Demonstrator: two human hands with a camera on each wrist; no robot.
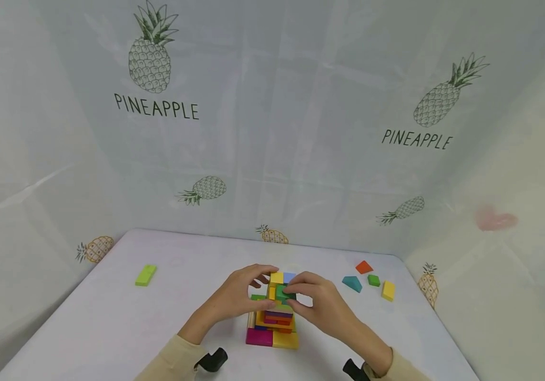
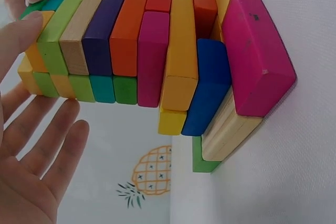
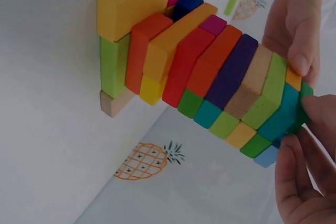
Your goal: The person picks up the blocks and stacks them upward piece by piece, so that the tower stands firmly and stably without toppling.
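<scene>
A tall tower of colored wooden blocks point(image 1: 279, 323) stands on the table, with a magenta block point(image 1: 259, 337) and a yellow block point(image 1: 285, 340) at its base. My right hand point(image 1: 322, 301) pinches a green block point(image 3: 304, 109) at the tower's top between thumb and fingers. On the other side, my left hand point(image 1: 234, 299) rests its thumb against an orange block point(image 2: 37, 55) near the top. Its other fingers extend loosely behind the tower, as the left wrist view shows. Teal and light green blocks lie just beneath the pinched block.
A light green block point(image 1: 145, 275) lies alone at the left. Toward the right are loose pieces: an orange-red block point(image 1: 364, 267), a teal block point(image 1: 352, 283), a small green block point(image 1: 374, 280) and a yellow block point(image 1: 388, 290). Behind the table hangs a pineapple-print curtain point(image 1: 277, 132).
</scene>
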